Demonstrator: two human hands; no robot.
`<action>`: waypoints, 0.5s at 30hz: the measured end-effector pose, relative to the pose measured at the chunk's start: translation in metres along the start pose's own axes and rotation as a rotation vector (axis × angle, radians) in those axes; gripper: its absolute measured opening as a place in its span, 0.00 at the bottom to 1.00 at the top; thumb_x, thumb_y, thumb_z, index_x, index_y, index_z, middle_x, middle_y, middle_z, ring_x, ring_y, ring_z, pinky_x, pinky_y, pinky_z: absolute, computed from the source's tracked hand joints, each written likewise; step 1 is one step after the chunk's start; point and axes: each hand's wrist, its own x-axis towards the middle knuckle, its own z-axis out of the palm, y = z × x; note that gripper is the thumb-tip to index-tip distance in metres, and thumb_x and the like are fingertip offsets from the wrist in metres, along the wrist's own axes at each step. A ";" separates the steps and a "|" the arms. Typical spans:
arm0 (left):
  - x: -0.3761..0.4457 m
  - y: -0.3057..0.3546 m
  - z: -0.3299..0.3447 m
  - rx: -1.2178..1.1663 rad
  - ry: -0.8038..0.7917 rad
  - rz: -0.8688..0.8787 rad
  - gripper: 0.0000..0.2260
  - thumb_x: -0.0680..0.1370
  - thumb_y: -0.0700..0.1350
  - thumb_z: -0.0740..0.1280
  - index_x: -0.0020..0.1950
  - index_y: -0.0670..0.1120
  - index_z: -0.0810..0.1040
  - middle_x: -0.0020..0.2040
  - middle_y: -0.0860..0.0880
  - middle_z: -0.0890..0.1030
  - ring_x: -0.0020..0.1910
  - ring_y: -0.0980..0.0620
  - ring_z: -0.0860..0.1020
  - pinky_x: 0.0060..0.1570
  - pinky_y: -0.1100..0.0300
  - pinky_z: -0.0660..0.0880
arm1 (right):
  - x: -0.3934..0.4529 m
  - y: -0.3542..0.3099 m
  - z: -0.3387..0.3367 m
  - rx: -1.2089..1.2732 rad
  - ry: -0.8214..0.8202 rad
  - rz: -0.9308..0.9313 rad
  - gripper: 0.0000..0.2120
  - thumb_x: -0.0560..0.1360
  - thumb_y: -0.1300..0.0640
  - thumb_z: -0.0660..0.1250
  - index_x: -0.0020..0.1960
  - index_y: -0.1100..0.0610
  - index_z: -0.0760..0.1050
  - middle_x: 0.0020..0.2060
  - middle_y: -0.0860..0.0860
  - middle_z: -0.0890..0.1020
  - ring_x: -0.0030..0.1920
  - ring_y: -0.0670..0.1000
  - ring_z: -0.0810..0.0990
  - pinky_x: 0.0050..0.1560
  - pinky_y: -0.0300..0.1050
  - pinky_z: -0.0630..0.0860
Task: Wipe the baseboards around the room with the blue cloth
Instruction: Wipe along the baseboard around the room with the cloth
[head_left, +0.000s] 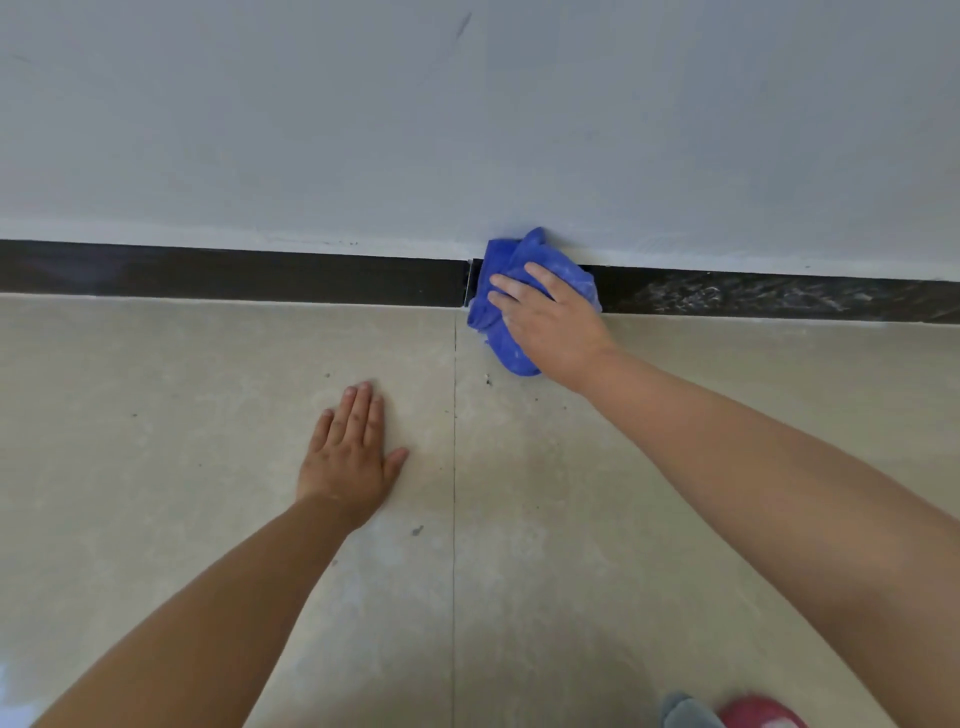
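A dark brown baseboard (260, 275) runs across the foot of a pale grey wall. A bunched blue cloth (506, 270) lies against the baseboard just right of a joint in it. My right hand (550, 319) presses on the cloth with fingers stretched out over it, pointing left and up. My left hand (350, 457) rests flat on the floor tiles in front of the baseboard, fingers straight, holding nothing.
Beige floor tiles (182, 415) with a grout line (455, 467) run toward the wall, and small dark specks lie near the cloth. The baseboard section to the right (753, 299) looks streaked. A grey and pink item (737, 714) shows at the bottom edge.
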 end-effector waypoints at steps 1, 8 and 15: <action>-0.001 0.001 -0.001 0.005 -0.009 -0.003 0.30 0.81 0.57 0.40 0.75 0.41 0.33 0.75 0.45 0.33 0.75 0.49 0.35 0.73 0.56 0.36 | -0.005 0.004 0.005 -0.013 -0.019 -0.009 0.25 0.81 0.59 0.53 0.76 0.61 0.52 0.77 0.52 0.47 0.76 0.49 0.43 0.74 0.47 0.40; 0.004 -0.003 0.000 0.006 0.000 0.020 0.32 0.75 0.61 0.30 0.72 0.41 0.30 0.74 0.45 0.31 0.75 0.49 0.35 0.73 0.56 0.36 | -0.069 0.048 0.043 -0.002 -0.261 0.066 0.23 0.82 0.59 0.51 0.76 0.58 0.52 0.77 0.49 0.48 0.76 0.47 0.45 0.74 0.48 0.41; 0.014 -0.003 -0.011 -0.024 0.080 0.071 0.34 0.77 0.62 0.32 0.74 0.40 0.33 0.75 0.44 0.34 0.74 0.49 0.34 0.72 0.57 0.35 | -0.101 0.054 0.063 0.124 0.119 0.172 0.23 0.49 0.72 0.80 0.44 0.65 0.84 0.51 0.59 0.84 0.53 0.61 0.82 0.72 0.45 0.31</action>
